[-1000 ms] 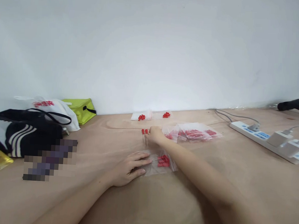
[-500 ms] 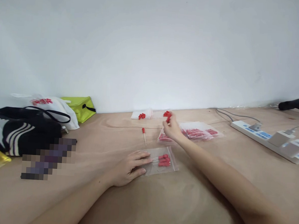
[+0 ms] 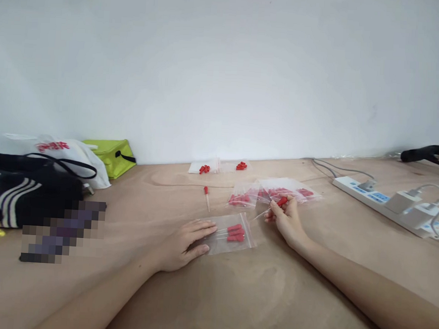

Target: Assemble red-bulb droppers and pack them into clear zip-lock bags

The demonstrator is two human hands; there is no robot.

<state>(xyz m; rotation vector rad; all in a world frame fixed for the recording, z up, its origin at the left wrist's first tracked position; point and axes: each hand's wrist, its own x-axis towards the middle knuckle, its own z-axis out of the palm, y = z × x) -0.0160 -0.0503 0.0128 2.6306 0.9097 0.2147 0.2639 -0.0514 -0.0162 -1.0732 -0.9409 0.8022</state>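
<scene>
My left hand (image 3: 185,244) rests flat with spread fingers on the left side of a clear zip bag (image 3: 220,247). Inside that bag lie several red-topped droppers (image 3: 235,233), their thin stems pointing left under my fingers. In my right hand (image 3: 286,219), pinched between thumb and fingers, is another red-topped dropper (image 3: 283,200), its thin stem pointing down and left. One single dropper (image 3: 206,191) lies on the table beyond the bag. Filled bags of red pieces (image 3: 240,198) sit just behind my right hand, overlapping each other.
Two small bags with red pieces (image 3: 204,169) lie near the wall. A white power strip (image 3: 366,194) with plugs and cables is at the right. To the left stand a black bag (image 3: 35,198), a white plastic bag (image 3: 100,169) and a green pouch (image 3: 112,158).
My right hand has come back from the far bags, moving right and nearer, and now shows a dropper in its fingers. My left hand stays on the clear bag. The view has shifted slightly.
</scene>
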